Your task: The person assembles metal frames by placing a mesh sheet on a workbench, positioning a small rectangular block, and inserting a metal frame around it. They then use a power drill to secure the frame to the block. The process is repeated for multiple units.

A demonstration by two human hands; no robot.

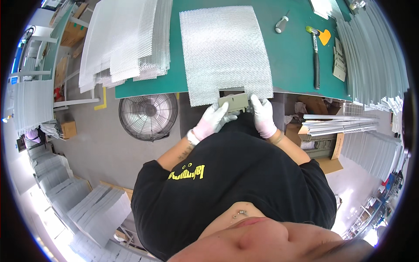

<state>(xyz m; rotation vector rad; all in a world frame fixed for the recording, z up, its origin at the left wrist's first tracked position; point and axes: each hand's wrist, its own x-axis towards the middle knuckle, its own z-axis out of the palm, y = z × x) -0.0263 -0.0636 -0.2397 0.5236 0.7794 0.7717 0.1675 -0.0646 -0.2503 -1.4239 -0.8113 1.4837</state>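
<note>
My left hand (pixel 211 121), in a white glove, grips a flat beige-grey rectangular plate (pixel 235 102) by its left end, thumb on top. Small tabs stick out of the plate's lower right edge. At the plate's right end, my gloved right hand (pixel 263 117) has its fingers closed beside the edge of a silvery mesh sheet (pixel 224 48). What those fingers pinch is hidden. The sheet lies on the green table, its near edge hanging over the front. A rectangular notch is cut in that edge, and the plate sits just in front of it.
Stacked mesh sheets (pixel 124 39) lie on the green table (pixel 292 56) at left. To the right are a screwdriver (pixel 282 23), a hammer (pixel 316 56), an orange scraper (pixel 324 37) and beige plates (pixel 339 63). A floor fan (pixel 149 115) and a cardboard box (pixel 331 153) stand below.
</note>
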